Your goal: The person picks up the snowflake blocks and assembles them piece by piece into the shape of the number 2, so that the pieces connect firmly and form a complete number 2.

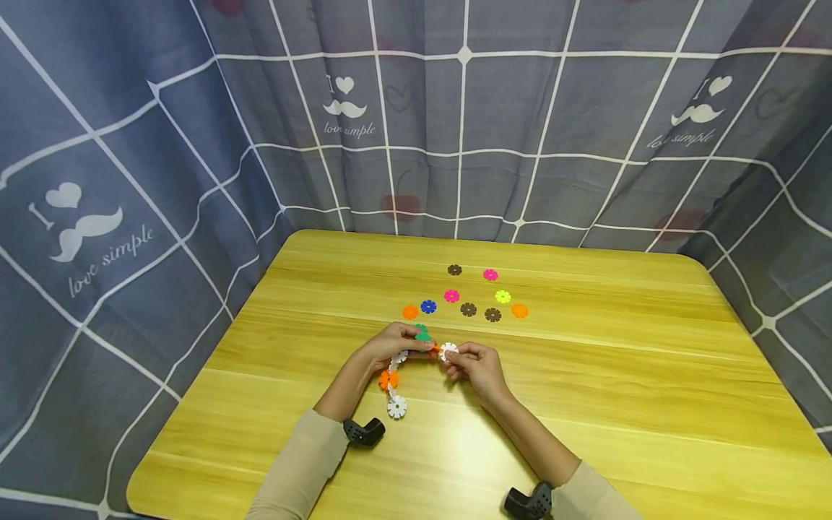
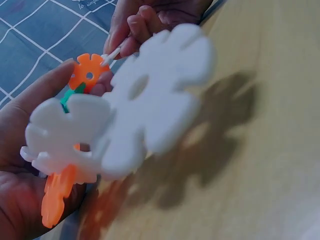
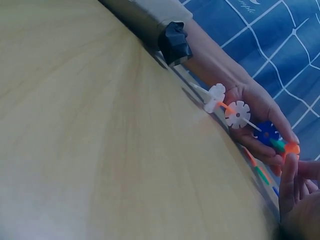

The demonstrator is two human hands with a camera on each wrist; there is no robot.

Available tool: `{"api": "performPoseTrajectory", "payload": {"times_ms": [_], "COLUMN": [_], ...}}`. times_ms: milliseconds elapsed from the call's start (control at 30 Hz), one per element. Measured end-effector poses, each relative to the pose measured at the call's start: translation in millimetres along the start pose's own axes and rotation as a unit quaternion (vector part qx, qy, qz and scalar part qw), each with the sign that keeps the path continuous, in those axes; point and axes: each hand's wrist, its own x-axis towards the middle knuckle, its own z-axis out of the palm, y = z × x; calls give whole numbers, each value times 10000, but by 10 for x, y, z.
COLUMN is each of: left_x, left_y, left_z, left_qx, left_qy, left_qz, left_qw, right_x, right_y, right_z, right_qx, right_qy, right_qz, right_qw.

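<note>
My left hand (image 1: 395, 344) holds a chain of notched plastic snowflake discs, its thumb and fingers pinching an orange disc (image 2: 90, 71) at the far end. From there the chain runs through a green disc (image 3: 276, 145), a blue disc (image 3: 266, 132), a white disc (image 3: 237, 115) and another orange disc (image 1: 388, 380). A white end disc (image 1: 397, 406) hangs nearest my body. With thumb and fingers my right hand (image 1: 481, 370) pinches a loose-looking white disc (image 1: 448, 352). Its edge meets the orange disc's rim; how deep the slots engage I cannot tell.
Beyond my hands, loose discs lie flat on the wooden table (image 1: 624, 390): orange (image 1: 410, 312), blue (image 1: 428, 307), pink (image 1: 451, 296), brown (image 1: 468, 310), yellow-green (image 1: 503, 297) and several more. A checked grey curtain (image 1: 494, 108) surrounds the table's back and sides.
</note>
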Motion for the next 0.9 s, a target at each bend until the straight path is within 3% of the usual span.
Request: {"api": "performPoseTrajectory", "payload": {"times_ms": [300, 633, 900], "left_x": [22, -7, -12], "left_y": [6, -4, 7], "left_z": [-11, 0, -28], "left_qx": [146, -252, -302], "left_qy": [-106, -94, -161], "left_qz": [-17, -258, -71], "left_qw": [9998, 9993, 9994], "right_x": [-11, -34, -35], "right_y": [-16, 36, 68], "right_z": [-26, 0, 66], "right_qx": [-39, -46, -25], "right_qy": [-154, -19, 219], "right_qz": [-19, -157, -368], "right_qw": [9999, 9999, 9991]}}
